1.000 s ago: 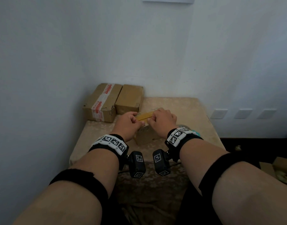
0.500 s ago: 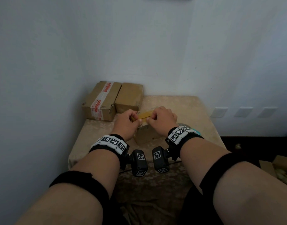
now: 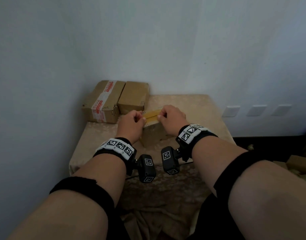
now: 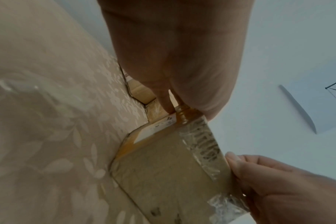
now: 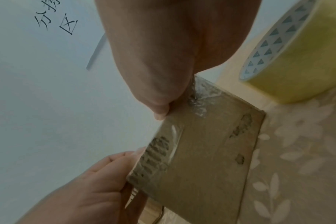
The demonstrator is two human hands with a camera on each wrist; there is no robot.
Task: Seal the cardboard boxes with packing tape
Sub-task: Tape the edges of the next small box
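Box: we've got a small brown cardboard box (image 3: 154,134), matte and scuffed, sitting on the table (image 3: 192,108) right in front of us.
Tape: a glossy yellowish tape strip (image 3: 153,114) runs left to right across the box top, its long axis between our hands.
Left hand: our left hand (image 3: 131,124) has its fingers curled, pinching the strip's left end.
Right hand: our right hand (image 3: 172,118) pinches the right end, fingers curled together.
Roll: a round yellow tape roll (image 5: 293,56) stands just beside the box.
Cloth: beige tablecloth, leaf-patterned.
Back corner: two more boxes (image 3: 115,100), side by side.
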